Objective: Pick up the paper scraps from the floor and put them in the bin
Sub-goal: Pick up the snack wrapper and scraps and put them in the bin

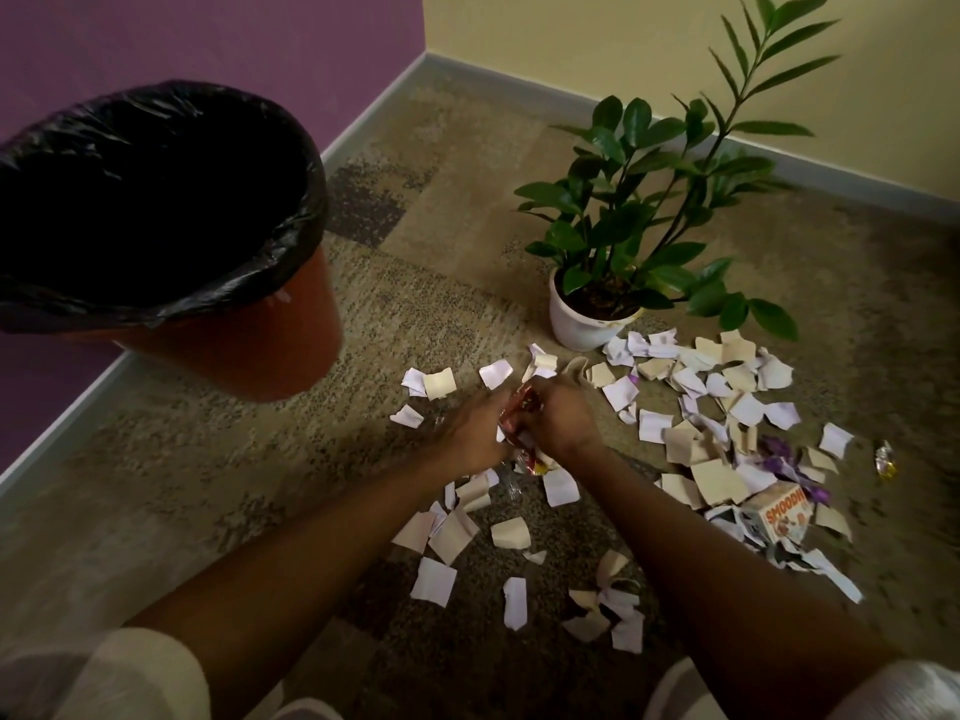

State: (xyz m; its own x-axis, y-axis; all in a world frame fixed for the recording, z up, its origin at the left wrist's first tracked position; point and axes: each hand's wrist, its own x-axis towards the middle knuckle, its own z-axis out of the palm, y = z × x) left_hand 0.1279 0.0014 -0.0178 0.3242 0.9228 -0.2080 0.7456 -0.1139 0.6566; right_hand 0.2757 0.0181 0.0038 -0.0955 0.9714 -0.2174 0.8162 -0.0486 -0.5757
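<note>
Fingers of left hand and right hand apparently clamped on red wrapper; paper scraps around.

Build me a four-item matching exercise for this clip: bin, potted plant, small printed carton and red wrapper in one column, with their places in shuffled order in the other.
Things:
1. bin
2. potted plant
3. small printed carton
4. red wrapper

Places:
A. among the paper scraps at the right
B. between the left hand and right hand
C. at the left by the purple wall, lined with a black bag
D. by the yellow wall, behind the scraps

Pairs: 1-C, 2-D, 3-A, 4-B
</note>
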